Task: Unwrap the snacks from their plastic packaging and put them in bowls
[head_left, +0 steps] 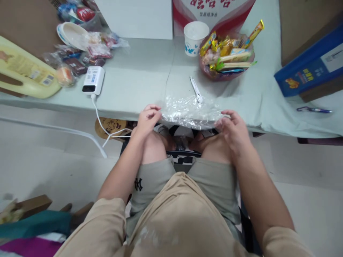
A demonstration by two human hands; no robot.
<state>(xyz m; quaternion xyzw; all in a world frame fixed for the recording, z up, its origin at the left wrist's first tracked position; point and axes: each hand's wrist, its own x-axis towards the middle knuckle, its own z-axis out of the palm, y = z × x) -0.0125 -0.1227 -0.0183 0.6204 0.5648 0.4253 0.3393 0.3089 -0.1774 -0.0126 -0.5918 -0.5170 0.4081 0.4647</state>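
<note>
A crinkled sheet of clear plastic wrap point(191, 113) stretches between my hands at the table's front edge. Its left end is pinched by my left hand point(149, 119), thumb against the fingers. At the other end, my right hand point(230, 128) grips the wrap with closed fingertips. Just behind the plastic lies a small white utility knife point(196, 89), its lower end touching or overlapped by the wrap. My forearms rest low over my lap, and the wrap hangs slightly past the table edge.
A snack-filled bowl point(227, 74) and a paper cup point(196, 39) stand behind the knife. To the left are a white power bank point(93, 80) with its cable, packaged snacks point(99, 50) and a yellow jug point(26, 67). A blue box point(308, 67) and a pen point(314, 110) lie right.
</note>
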